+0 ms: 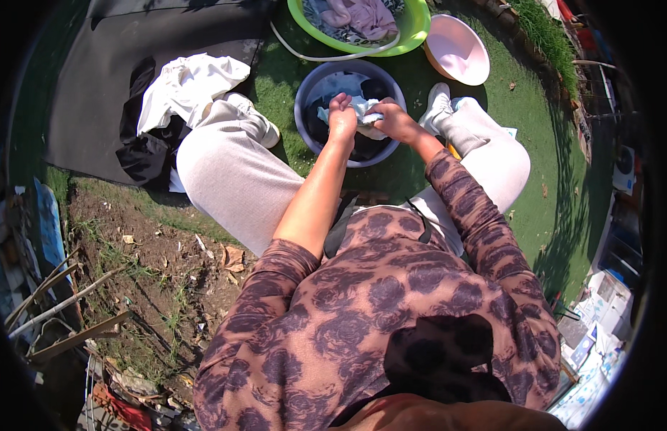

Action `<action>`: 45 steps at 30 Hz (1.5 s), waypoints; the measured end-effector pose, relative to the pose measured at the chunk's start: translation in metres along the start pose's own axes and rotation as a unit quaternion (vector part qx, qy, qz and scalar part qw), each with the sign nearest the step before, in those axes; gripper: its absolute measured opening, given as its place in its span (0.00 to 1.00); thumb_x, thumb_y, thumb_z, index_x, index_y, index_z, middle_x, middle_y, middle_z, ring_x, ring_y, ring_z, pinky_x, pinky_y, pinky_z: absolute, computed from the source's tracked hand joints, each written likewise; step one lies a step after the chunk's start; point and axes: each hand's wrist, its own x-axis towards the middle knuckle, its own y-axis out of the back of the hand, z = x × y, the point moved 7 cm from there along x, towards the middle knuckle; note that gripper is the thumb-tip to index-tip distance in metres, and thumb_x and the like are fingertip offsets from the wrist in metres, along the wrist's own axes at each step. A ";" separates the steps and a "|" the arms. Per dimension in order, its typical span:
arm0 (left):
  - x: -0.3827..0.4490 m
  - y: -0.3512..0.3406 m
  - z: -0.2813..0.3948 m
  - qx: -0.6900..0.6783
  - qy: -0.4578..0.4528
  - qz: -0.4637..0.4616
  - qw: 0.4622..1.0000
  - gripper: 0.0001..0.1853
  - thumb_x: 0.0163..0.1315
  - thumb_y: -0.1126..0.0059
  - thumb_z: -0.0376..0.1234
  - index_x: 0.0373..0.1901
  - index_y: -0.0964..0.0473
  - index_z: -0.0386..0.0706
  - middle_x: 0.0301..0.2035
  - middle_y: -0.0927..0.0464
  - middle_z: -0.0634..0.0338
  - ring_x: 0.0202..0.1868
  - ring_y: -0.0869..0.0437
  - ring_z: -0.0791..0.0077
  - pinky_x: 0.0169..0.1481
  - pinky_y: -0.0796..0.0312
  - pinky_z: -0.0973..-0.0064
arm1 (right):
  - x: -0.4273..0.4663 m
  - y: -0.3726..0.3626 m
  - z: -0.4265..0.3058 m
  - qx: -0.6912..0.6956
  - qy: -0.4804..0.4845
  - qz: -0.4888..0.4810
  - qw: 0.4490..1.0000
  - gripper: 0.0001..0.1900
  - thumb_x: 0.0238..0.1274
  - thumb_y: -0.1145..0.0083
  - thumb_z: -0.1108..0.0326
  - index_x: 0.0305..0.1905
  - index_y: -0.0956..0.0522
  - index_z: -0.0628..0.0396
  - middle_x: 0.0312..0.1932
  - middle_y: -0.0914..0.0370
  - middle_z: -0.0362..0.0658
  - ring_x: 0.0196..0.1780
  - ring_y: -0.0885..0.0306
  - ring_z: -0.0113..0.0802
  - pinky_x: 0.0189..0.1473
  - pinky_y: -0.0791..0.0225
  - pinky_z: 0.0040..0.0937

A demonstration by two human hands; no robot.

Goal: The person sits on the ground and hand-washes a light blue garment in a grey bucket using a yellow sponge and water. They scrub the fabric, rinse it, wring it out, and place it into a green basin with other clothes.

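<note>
A round blue-grey plastic basin (304, 137) stands on the green turf between my feet, with water and dark cloth (318, 125) in it. Over its middle, a wet white and light-blue cloth (361, 108) is bunched between my two hands. My left hand (342, 117) grips its left part, the fingers curled upward. My right hand (391, 119) pinches the right part of the same cloth. Part of the cloth hangs below the hands, over the dark cloth.
Beyond stands a lime-green tub (419, 33) with pink and patterned clothes, a white hose (322, 58) across its front. A pink basin (476, 56) tilts at its right. White clothes (188, 86) and black clothes (142, 153) lie on a dark mat (91, 113) at left.
</note>
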 end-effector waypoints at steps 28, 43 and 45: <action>-0.008 -0.051 -0.023 -0.527 0.136 -0.432 0.719 0.25 0.75 0.59 0.57 0.46 0.25 0.45 0.44 0.20 0.58 0.46 0.19 0.62 0.55 0.26 0.64 | 0.020 -0.017 -0.047 0.075 -0.150 0.187 0.968 0.14 0.60 0.44 0.56 0.29 0.22 0.56 0.32 0.19 0.55 0.41 0.20 0.59 0.43 0.28 0.53; 0.006 -0.036 -0.073 -0.421 0.274 -0.106 0.858 0.28 0.73 0.50 0.55 0.62 0.29 0.44 0.56 0.21 0.53 0.58 0.19 0.57 0.65 0.27 0.59 | 0.024 -0.019 -0.021 0.052 -0.296 0.163 0.940 0.18 0.63 0.48 0.52 0.33 0.19 0.57 0.35 0.17 0.54 0.44 0.19 0.58 0.47 0.28 0.51; 0.004 -0.052 -0.039 -0.569 0.147 -0.350 0.729 0.28 0.74 0.55 0.58 0.61 0.28 0.47 0.56 0.21 0.55 0.56 0.19 0.61 0.62 0.26 0.63 | 0.020 -0.015 -0.032 0.055 -0.267 0.240 0.932 0.18 0.62 0.47 0.50 0.33 0.18 0.54 0.34 0.17 0.54 0.43 0.19 0.58 0.48 0.27 0.50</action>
